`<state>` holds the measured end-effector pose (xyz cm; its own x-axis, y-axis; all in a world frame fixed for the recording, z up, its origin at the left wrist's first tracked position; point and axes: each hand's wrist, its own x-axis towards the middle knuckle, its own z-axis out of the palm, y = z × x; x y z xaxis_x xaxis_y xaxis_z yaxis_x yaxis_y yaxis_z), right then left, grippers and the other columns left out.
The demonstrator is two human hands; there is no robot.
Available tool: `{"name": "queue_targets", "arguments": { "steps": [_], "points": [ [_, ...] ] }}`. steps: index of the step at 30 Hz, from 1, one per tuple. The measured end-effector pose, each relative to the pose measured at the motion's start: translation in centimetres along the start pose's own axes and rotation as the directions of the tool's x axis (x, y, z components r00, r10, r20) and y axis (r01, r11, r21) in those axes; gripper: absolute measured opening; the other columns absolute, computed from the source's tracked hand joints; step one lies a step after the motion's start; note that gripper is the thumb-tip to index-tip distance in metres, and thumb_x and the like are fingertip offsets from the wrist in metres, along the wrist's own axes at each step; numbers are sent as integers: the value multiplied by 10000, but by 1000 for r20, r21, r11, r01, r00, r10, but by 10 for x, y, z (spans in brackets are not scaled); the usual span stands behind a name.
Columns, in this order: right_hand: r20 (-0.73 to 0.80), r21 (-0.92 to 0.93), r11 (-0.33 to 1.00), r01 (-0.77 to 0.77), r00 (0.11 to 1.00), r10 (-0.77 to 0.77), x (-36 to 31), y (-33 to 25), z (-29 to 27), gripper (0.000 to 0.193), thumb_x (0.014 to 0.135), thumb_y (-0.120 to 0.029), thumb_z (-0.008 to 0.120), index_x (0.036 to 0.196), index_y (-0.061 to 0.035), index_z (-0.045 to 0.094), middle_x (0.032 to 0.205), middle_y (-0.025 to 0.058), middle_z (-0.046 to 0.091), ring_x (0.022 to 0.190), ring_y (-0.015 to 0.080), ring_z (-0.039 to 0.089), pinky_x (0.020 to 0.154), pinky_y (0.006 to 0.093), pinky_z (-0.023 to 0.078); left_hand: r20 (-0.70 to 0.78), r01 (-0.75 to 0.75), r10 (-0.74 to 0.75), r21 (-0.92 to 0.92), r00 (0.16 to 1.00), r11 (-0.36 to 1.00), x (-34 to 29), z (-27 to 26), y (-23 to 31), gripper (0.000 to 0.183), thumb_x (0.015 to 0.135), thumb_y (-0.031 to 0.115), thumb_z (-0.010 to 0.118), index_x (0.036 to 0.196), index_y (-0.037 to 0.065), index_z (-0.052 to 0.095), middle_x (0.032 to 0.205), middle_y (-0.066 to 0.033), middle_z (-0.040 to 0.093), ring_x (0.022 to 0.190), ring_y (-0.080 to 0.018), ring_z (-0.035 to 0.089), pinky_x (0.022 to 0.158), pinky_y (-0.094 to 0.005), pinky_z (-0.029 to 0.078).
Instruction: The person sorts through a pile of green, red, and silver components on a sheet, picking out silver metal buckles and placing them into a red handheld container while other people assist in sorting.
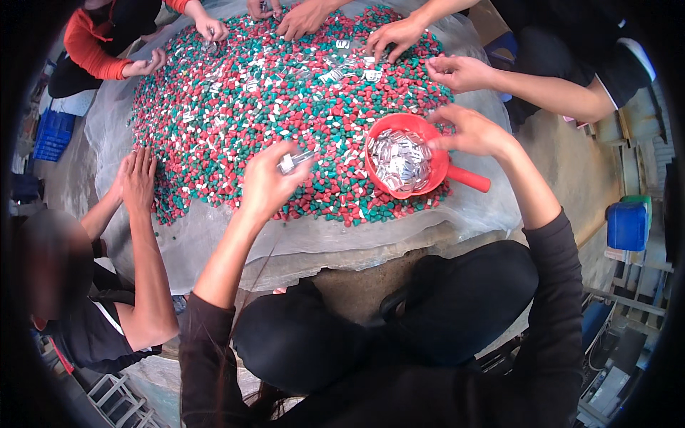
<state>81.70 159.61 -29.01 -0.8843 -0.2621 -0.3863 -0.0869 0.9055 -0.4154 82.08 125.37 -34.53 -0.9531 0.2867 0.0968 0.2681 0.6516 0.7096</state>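
Observation:
My left hand (269, 180) is closed around a few shiny metal pieces (295, 162), flat and buckle-like, above the near part of a heap of small stones (250, 128) in red, green and white. A red plastic dipper (467, 178) rests on the heap with its handle pointing right. Inside it lie many silvery metal pieces (401, 161) of similar look. My right hand (471, 131) is at the dipper's right rim, thumb and fingers apart; whether it touches the rim I cannot tell. More such pieces (342, 70) are scattered on the far side of the heap.
Translucent plastic sheeting (471, 217) lies under the heap. Other people's hands work around it: a pair at the left (135, 178), several along the far edge (396, 36), another at the far right (460, 73). A blue container (628, 226) and a blue crate (54, 134) stand farther off.

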Motion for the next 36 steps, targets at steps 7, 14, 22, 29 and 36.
{"name": "queue_targets", "arguments": {
  "steps": [7, 14, 22, 29, 36],
  "points": [
    [209, 62, 996, -69, 976, 54, -39, 55, 48, 612, 680, -362, 750, 1140, -23, 531, 942, 151, 637, 827, 246, 620, 776, 352, 472, 341, -383, 344, 50, 875, 923, 46, 75, 105, 347, 742, 301, 655, 977, 55, 587, 955, -126, 612, 878, -294, 613, 753, -399, 493],
    [65, 268, 956, -120, 992, 106, -45, 56, 66, 393, 732, -306, 680, 978, -29, 546, 851, 206, 616, 835, 367, 591, 735, 415, 443, 36, -311, 310, 25, 950, 950, 94, 58, 62, 304, 807, 315, 616, 932, 38, 624, 949, -143, 609, 899, -305, 586, 785, -391, 461],
    [86, 231, 969, -90, 994, 72, -42, 47, 59, 412, 733, -289, 676, 1035, -38, 552, 918, 196, 621, 887, 365, 586, 759, 418, 447, -189, 148, -68, 450, 980, 880, 186, 28, -69, 496, 798, 556, 520, 1156, 218, 576, 1309, -98, 429, 1246, -338, 339, 974, -595, 268],
    [119, 233, 972, -39, 993, 11, -43, 47, 52, 445, 731, -291, 687, 1061, -23, 553, 1010, 191, 590, 991, 366, 546, 820, 402, 433, 154, -137, 45, 661, 987, 738, 178, 62, -81, 464, 820, 500, 484, 1192, 226, 535, 1275, -45, 468, 1241, -301, 347, 966, -596, 254],
    [-43, -55, 998, 44, 998, -46, -28, -24, -13, 301, 746, -200, 666, 968, -11, 589, 928, 159, 613, 865, 321, 590, 750, 409, 461, 171, -407, 369, 358, 913, 841, 63, 25, -76, 235, 787, 277, 618, 996, 170, 622, 1110, -14, 559, 1182, -233, 414, 1027, -517, 209]
  ]
}}
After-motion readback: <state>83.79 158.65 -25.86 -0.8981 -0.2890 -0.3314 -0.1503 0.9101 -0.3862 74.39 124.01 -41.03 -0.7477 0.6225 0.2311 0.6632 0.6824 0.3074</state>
